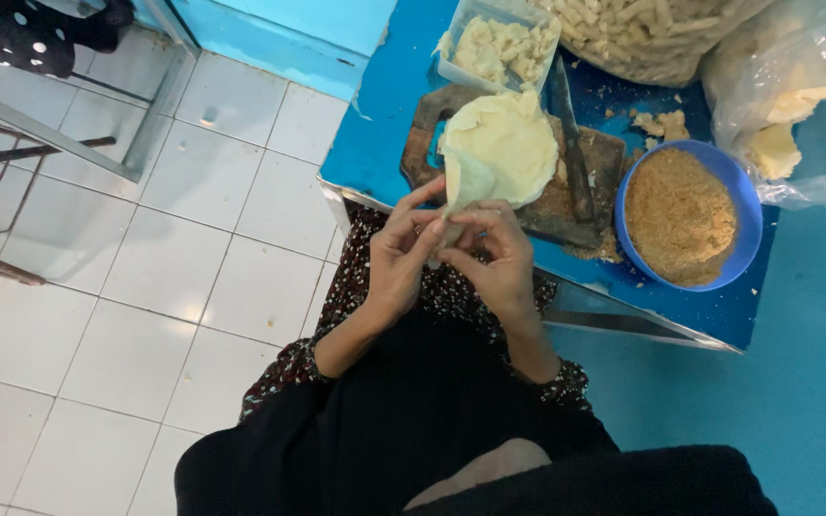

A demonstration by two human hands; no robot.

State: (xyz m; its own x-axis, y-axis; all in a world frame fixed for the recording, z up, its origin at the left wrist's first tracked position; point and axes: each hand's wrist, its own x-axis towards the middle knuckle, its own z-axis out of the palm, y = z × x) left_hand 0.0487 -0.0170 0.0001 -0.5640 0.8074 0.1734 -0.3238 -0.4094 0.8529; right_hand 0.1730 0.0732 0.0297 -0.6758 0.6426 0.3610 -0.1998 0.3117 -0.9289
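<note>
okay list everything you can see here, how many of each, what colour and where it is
pastry sheets: a stack, count unclear, pale cream, on the wooden board, one edge pulled down into the hands
wooden board: one, dark brown, on the blue table
knife: one, dark, lying on the board right of the sheets
blue bowl: one, holds brown crumbs, right end of the table
plastic tub: one, clear, holds pale lumps, behind the board
plastic bags: two, clear, pale contents, far right corner
blue table: one, over white floor tiles
left hand: pinching the sheet's edge
right hand: pinching the same edge
</note>
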